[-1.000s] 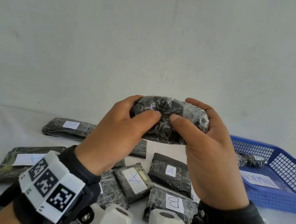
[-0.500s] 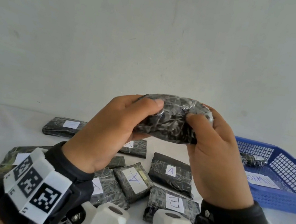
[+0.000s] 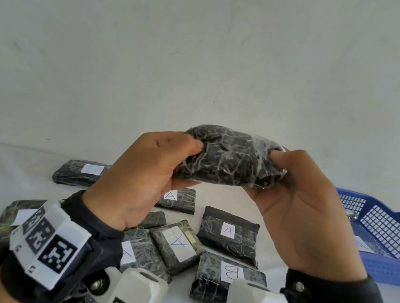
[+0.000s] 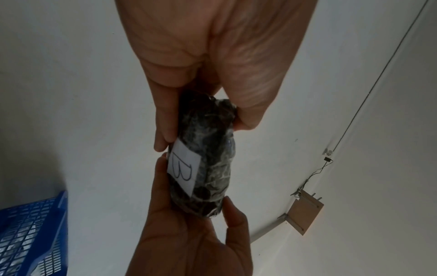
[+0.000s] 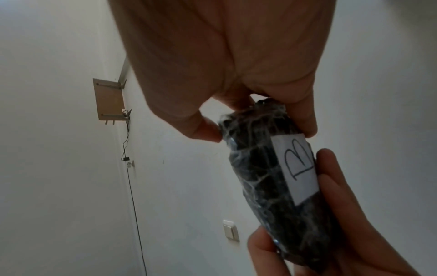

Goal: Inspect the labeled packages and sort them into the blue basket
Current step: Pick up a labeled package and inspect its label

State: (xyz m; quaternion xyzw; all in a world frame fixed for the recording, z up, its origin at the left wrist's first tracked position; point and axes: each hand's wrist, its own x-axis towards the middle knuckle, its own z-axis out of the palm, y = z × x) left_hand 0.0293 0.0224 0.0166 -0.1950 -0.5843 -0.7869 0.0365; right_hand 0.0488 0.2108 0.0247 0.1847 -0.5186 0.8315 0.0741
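Both hands hold one black, film-wrapped package (image 3: 231, 161) up above the table, level and lengthwise between them. My left hand (image 3: 189, 160) grips its left end with the thumb on the near face. My right hand (image 3: 277, 169) grips the right end the same way. The left wrist view shows the package (image 4: 215, 168) with a white label (image 4: 184, 166) marked B on its far face; the right wrist view shows the same label (image 5: 298, 168). The blue basket (image 3: 390, 234) stands on the table to the right, partly hidden by my right hand.
Several more black packages lie on the white table below my hands: one labelled A (image 3: 229, 232), one labelled B (image 3: 229, 274), another (image 3: 178, 242) between them, and others at the left (image 3: 80, 171). A white paper label (image 3: 362, 245) lies in the basket.
My thumbs, which met at the middle of the package, have slid apart to its ends. The package has turned over a little between my hands.
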